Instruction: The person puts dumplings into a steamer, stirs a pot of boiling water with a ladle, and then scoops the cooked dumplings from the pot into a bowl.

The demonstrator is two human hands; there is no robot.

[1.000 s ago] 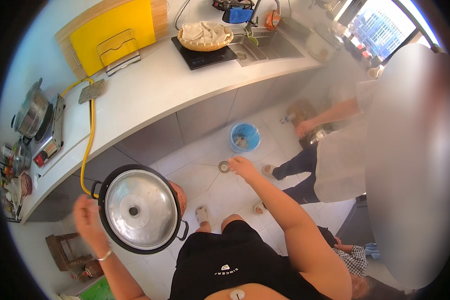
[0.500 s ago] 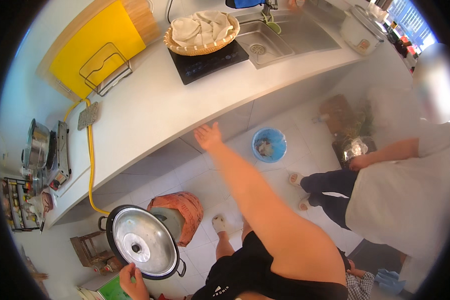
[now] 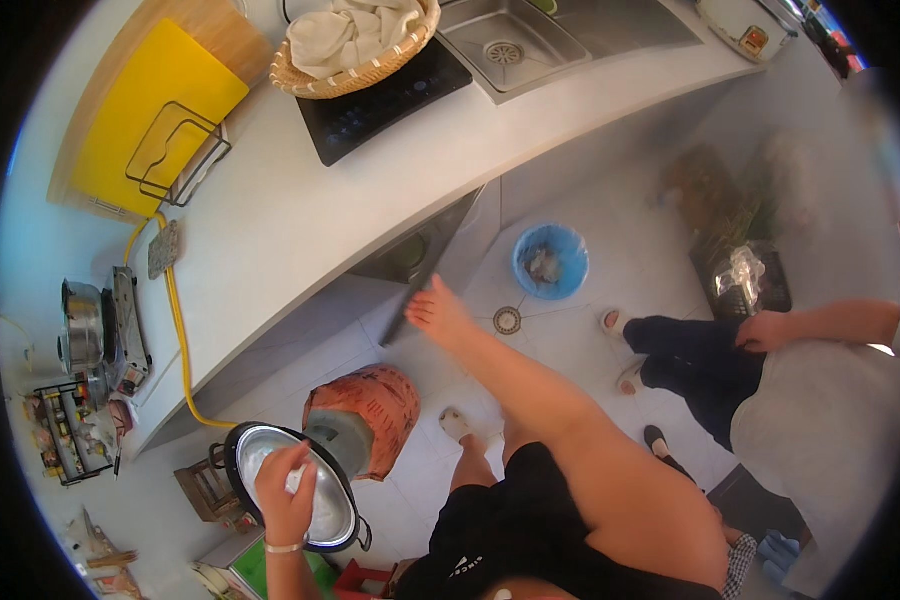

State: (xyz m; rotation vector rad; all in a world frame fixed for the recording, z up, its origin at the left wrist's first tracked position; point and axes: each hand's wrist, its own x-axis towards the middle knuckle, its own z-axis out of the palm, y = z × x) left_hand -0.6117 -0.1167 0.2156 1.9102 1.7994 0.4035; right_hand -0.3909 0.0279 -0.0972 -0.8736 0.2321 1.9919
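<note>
My left hand (image 3: 288, 492), a bracelet at its wrist, closes over the middle of a silver pot lid (image 3: 330, 515), where its knob is. The lid lies on a black two-handled pot (image 3: 232, 460), and my fingers hide the knob. Under the counter's front edge a cabinet door (image 3: 432, 270) stands swung out. My right hand (image 3: 440, 315) has its fingers bent at that door's outer edge. Behind the door, part of the dark cabinet inside (image 3: 400, 258) shows, with a greenish round thing in it.
A white counter (image 3: 270, 230) carries a wicker basket (image 3: 365, 82) with cloth, on a black hob. A blue bin (image 3: 552, 262) and an orange-red sack (image 3: 380, 420) stand on the tiled floor. At the right another person (image 3: 820, 410) stands beside a black crate (image 3: 770, 285).
The cabinet door has swung open toward me, my right hand moving back with it. My left hand has moved from the lid's rim onto its middle. The view has shifted.
</note>
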